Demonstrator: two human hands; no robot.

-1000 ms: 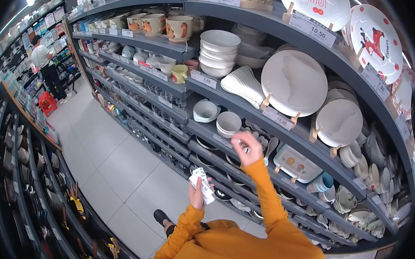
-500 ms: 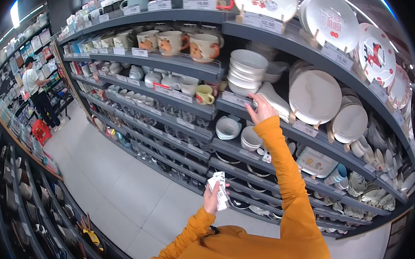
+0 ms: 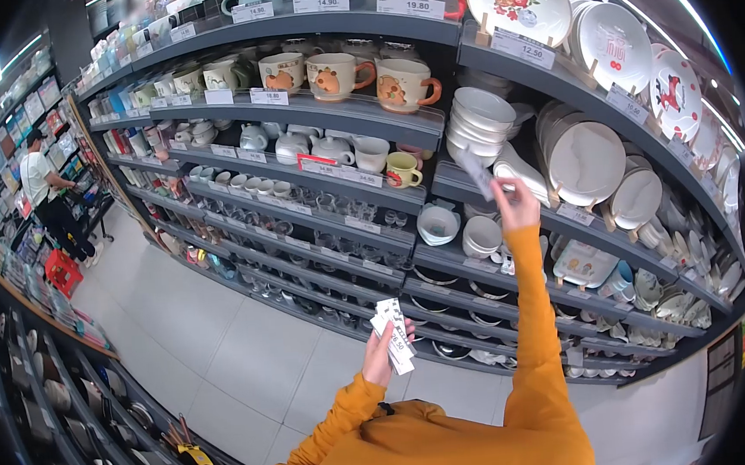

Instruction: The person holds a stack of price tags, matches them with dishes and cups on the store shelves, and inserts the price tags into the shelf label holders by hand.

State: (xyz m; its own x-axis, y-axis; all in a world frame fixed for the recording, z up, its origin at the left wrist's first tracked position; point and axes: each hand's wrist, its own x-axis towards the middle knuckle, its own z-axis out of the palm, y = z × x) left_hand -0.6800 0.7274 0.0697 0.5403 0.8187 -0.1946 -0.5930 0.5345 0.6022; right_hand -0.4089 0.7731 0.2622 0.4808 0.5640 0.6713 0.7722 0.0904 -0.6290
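Observation:
My left hand [image 3: 380, 360], low in front of my body, is closed around several white printed price tags [image 3: 394, 328] that fan out upward. My right hand [image 3: 519, 203] is stretched out at the shelf and pinches one price tag [image 3: 475, 173], which is tilted and blurred. Just behind that tag stands a stack of white bowls [image 3: 480, 121]. To the right of the bowls lie nested white dishes [image 3: 521, 174], close behind my right fingers. Marbled round plates [image 3: 588, 164] stand upright farther right.
Shelves hold mugs [image 3: 333, 77], teapots [image 3: 330, 151], glasses and decorated plates [image 3: 518, 4]. More shelving [image 3: 22, 404] runs along the left. Down the tiled aisle [image 3: 217, 356] another person [image 3: 43, 182] stands beside a red stool [image 3: 62, 271].
My right hand has drawn a price tag off the shelf edge below the bowls and moved slightly toward me. The view has shifted left. My left hand still holds its tags.

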